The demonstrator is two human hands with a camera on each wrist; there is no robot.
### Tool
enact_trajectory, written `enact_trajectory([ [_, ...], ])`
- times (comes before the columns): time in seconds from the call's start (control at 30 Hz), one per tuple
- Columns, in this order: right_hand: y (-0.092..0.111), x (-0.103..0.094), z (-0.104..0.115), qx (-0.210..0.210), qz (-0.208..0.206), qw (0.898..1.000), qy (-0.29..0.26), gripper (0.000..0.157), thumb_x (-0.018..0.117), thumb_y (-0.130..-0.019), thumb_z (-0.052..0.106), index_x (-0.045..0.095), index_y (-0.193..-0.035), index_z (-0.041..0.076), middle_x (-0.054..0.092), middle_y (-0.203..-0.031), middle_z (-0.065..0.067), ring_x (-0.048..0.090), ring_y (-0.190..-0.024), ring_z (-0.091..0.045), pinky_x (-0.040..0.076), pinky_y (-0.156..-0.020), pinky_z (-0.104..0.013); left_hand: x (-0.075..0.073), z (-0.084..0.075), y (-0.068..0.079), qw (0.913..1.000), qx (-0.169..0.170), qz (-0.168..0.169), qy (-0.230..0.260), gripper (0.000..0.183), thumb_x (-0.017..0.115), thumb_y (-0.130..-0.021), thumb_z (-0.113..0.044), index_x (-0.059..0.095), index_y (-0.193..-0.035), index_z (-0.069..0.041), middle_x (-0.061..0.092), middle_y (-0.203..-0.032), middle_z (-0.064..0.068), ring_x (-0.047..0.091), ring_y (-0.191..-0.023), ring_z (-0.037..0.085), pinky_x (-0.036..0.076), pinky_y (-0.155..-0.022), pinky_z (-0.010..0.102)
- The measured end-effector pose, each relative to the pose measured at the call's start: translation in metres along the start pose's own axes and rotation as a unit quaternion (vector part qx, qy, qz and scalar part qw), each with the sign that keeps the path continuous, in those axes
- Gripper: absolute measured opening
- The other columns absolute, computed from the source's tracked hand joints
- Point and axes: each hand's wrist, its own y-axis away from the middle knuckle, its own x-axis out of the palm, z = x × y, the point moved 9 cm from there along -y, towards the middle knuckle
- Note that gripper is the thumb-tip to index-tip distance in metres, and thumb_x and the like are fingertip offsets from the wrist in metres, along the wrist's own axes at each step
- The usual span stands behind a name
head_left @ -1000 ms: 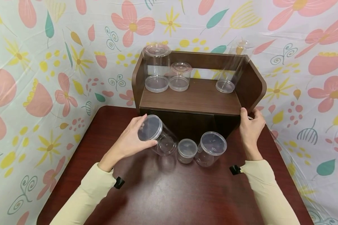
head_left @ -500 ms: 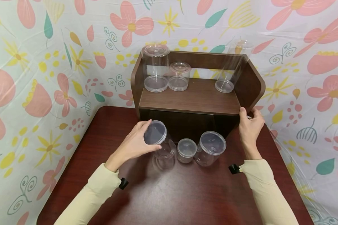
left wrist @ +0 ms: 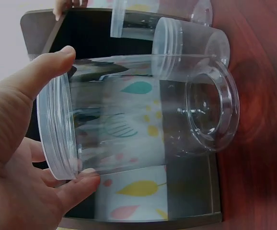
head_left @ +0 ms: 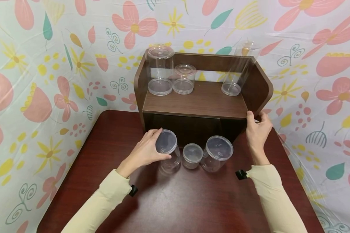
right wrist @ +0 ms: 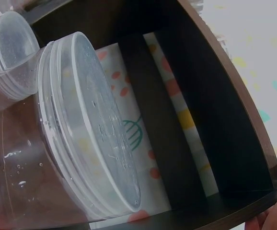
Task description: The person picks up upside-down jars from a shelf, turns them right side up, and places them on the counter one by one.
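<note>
My left hand [head_left: 144, 149] grips a tall clear plastic jar [left wrist: 129, 110] round its frosted screw lid, thumb on one side and fingers on the other. The jar stands close to upright, its base at the tabletop. Directly to its right is a small lidded jar [head_left: 192, 154], then a wider lidded jar [head_left: 219, 149], both in front of the brown shelf unit [head_left: 195, 106]. My right hand [head_left: 259, 132] holds the unit's front right corner, thumb at the shelf edge and fingers round the side panel. In the right wrist view only part of that hand shows, at the lower right.
On the upper shelf, a tall jar [head_left: 160, 69] and a short jar [head_left: 184, 79] stand lid-down at the left. A slim tall container [head_left: 237, 72] stands at the right. The unit's lower compartment [head_left: 186, 126] opens behind the front jars. Flowered cloth [head_left: 75, 19] encloses the dark red table [head_left: 175, 207].
My left hand has brought the tall jar rightward and down, straightening it from a tilt until it stands beside the small jar. My right hand keeps its hold on the shelf corner.
</note>
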Motion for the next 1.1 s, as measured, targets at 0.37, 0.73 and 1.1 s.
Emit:
enact_trajectory([
  [0.37, -0.001, 0.000, -0.001, 0.001, -0.002, 1.000, 0.005, 0.026, 0.071, -0.094, 0.016, 0.071, -0.099, -0.010, 0.056, -0.085, 0.013, 0.057, -0.077, -0.001, 0.047, -0.070, -0.013, 0.018, 0.001, -0.007, 0.9999, -0.002, 0.009, -0.011, 0.117, 0.093, -0.069, -0.052, 0.036, -0.161, -0.007, 0.044, -0.151, 0.016, 0.044, -0.139, 0.033, 0.046, -0.103, 0.060],
  [0.73, -0.001, 0.000, -0.002, -0.002, -0.001, 1.000, 0.008, 0.027, 0.070, -0.095, 0.017, 0.071, -0.100, -0.009, 0.056, -0.085, 0.014, 0.057, -0.077, -0.001, 0.047, -0.069, -0.014, 0.029, -0.001, -0.012, 0.9996, -0.003, 0.017, -0.022, 0.118, 0.094, -0.068, -0.054, 0.037, -0.160, -0.007, 0.045, -0.151, 0.016, 0.044, -0.138, 0.033, 0.048, -0.103, 0.057],
  [1.1, 0.000, 0.000, -0.003, 0.003, -0.003, 1.000, 0.002, 0.024, 0.072, -0.094, 0.015, 0.074, -0.102, -0.009, 0.055, -0.086, 0.009, 0.056, -0.076, -0.002, 0.045, -0.068, -0.014, 0.036, -0.002, -0.017, 0.9995, 0.015, 0.007, -0.026, 0.118, 0.095, -0.067, -0.053, 0.038, -0.159, -0.004, 0.045, -0.151, 0.019, 0.044, -0.137, 0.034, 0.051, -0.101, 0.054],
])
